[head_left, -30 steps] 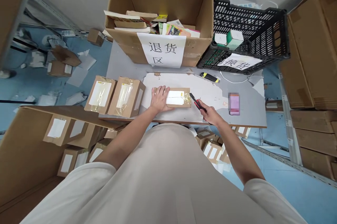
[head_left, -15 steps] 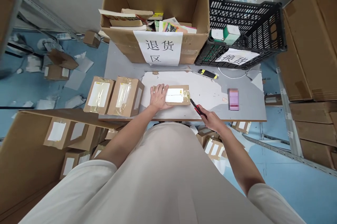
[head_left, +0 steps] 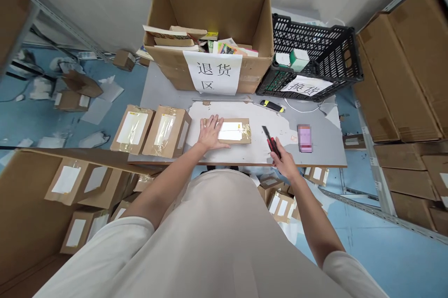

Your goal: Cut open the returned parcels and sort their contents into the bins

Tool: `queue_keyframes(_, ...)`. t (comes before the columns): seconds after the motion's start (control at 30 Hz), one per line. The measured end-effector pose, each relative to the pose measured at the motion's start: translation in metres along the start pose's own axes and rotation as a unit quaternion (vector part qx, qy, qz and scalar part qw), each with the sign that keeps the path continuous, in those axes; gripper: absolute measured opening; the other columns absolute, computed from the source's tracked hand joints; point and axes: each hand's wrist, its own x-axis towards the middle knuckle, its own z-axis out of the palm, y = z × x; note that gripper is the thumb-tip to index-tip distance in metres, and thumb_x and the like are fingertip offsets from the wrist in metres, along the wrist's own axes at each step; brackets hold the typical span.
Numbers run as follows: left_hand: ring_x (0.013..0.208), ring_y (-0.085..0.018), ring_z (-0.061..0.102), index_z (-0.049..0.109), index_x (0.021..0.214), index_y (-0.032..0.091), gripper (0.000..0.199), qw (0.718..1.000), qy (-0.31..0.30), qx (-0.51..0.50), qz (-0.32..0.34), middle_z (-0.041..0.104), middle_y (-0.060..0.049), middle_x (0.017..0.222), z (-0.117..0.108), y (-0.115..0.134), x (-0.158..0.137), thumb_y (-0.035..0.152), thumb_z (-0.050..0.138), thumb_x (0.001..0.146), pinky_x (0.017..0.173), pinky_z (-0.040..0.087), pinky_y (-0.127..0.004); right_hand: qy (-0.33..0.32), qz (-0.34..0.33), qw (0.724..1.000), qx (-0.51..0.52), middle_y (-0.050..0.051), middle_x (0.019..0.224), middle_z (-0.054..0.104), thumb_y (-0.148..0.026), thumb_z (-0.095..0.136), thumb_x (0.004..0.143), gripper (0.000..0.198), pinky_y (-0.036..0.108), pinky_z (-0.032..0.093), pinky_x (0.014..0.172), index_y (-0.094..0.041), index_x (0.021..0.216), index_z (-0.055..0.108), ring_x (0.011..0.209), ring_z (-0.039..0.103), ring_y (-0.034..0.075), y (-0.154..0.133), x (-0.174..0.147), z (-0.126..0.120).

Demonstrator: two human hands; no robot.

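Observation:
A small taped carton (head_left: 234, 131) with a white label lies flat on the table. Across its left end my left hand (head_left: 211, 133) is spread, fingers apart and pressing on the top. My right hand (head_left: 284, 161) is wrapped around a red and black box cutter (head_left: 272, 143), whose dark blade points up and left. The cutter is held over the table to the right of the carton, apart from it. Two taller taped boxes, one at the far left (head_left: 132, 129) and one beside it (head_left: 167, 131), stand left of my left hand.
A large open carton (head_left: 168, 71) of books with a paper sign stands at the back, beside a black plastic crate (head_left: 315, 48) holding small boxes. A yellow and black cutter (head_left: 272, 105) and a phone (head_left: 304, 138) lie on the table (head_left: 324, 125). An open box (head_left: 31, 204) of parcels stands lower left.
My right hand has drawn the box cutter away from the carton's right end, rightward, and the blade points more upright. My left hand stays on the carton. The view has shifted slightly.

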Motion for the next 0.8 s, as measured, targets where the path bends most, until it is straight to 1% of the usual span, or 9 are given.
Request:
queue_keyframes(0.1,0.143,-0.041,0.017,0.027,0.148,0.012,0.107,0.999,0.027,-0.02,0.011,0.022,-0.022,0.155,-0.001,-0.003,-0.001,0.072,0.06,0.066,0.112,0.0,-0.062,0.099,0.033,0.987,0.123,-0.002,0.068,0.062,-0.052,0.058,0.08,0.082,0.031,0.051,0.057,-0.018,0.148,0.027,0.052,0.058,0.015,0.008,0.013,0.001)
queue_keyframes(0.23,0.143,-0.041,0.015,0.028,0.148,0.014,0.106,0.995,0.079,-0.065,0.002,0.02,-0.021,0.155,0.001,-0.009,-0.016,0.069,0.065,0.065,0.113,-0.001,-0.063,0.136,0.031,0.949,0.284,-0.003,0.076,0.06,-0.05,0.075,0.06,0.058,0.03,0.051,0.059,-0.019,0.105,0.054,0.057,0.057,0.012,0.017,0.038,0.031)
queue_keyframes(0.33,0.143,-0.04,0.019,0.017,0.15,0.011,0.123,0.977,0.12,-0.157,-0.078,0.016,-0.023,0.156,0.014,-0.018,-0.039,0.065,0.074,0.056,0.115,0.015,-0.058,0.107,0.027,0.941,0.32,-0.004,0.074,0.059,-0.042,0.081,0.051,0.05,0.028,0.047,0.062,-0.019,0.088,0.054,0.061,0.054,0.011,0.019,0.055,0.064)
queue_keyframes(0.4,0.138,-0.038,0.031,0.018,0.149,0.009,0.123,0.953,0.115,-0.239,-0.146,0.026,-0.025,0.152,0.03,-0.026,-0.055,0.06,0.078,0.055,0.112,0.03,-0.051,0.094,0.032,0.938,0.333,-0.004,0.071,0.058,-0.041,0.08,0.051,0.05,0.028,0.046,0.063,-0.018,0.088,0.056,0.062,0.052,0.011,0.018,0.064,0.084)
queue_keyframes(0.5,0.123,-0.031,0.053,0.039,0.141,0.012,0.086,0.915,0.068,-0.355,-0.178,0.053,-0.017,0.136,0.056,-0.037,-0.069,0.049,0.069,0.07,0.105,0.041,-0.044,0.082,0.042,0.931,0.352,-0.005,0.067,0.056,-0.042,0.078,0.052,0.056,0.029,0.045,0.063,-0.017,0.099,0.059,0.061,0.05,0.012,0.012,0.075,0.106)
queue_keyframes(0.57,0.117,-0.026,0.058,0.048,0.135,0.013,0.066,0.888,0.066,-0.414,-0.186,0.061,-0.012,0.128,0.067,-0.04,-0.07,0.043,0.06,0.078,0.103,0.043,-0.04,0.08,0.046,0.932,0.351,-0.007,0.064,0.053,-0.041,0.077,0.052,0.059,0.028,0.045,0.062,-0.017,0.103,0.06,0.059,0.048,0.011,0.008,0.08,0.114)
queue_keyframes(0.63,0.114,-0.025,0.06,0.053,0.131,0.012,0.059,0.87,0.082,-0.441,-0.206,0.065,-0.01,0.123,0.068,-0.04,-0.067,0.042,0.057,0.08,0.101,0.045,-0.038,0.089,0.047,0.933,0.344,-0.008,0.061,0.05,-0.041,0.076,0.053,0.055,0.028,0.044,0.061,-0.017,0.101,0.062,0.058,0.047,0.011,0.004,0.084,0.116)
queue_keyframes(0.7,0.108,-0.025,0.063,0.058,0.127,0.014,0.055,0.87,0.086,-0.436,-0.212,0.069,-0.008,0.116,0.06,-0.039,-0.064,0.042,0.056,0.08,0.096,0.048,-0.036,0.102,0.039,0.936,0.334,-0.007,0.061,0.05,-0.042,0.075,0.056,0.047,0.027,0.044,0.06,-0.017,0.093,0.062,0.058,0.046,0.011,0.0,0.088,0.111)
queue_keyframes(0.8,0.094,-0.023,0.067,0.066,0.117,0.016,0.047,0.895,0.09,-0.378,-0.219,0.073,-0.007,0.102,0.036,-0.037,-0.058,0.047,0.053,0.084,0.084,0.05,-0.031,0.116,0.022,0.946,0.302,-0.005,0.061,0.052,-0.045,0.074,0.059,0.038,0.028,0.044,0.058,-0.017,0.081,0.061,0.057,0.048,0.012,-0.007,0.095,0.095)
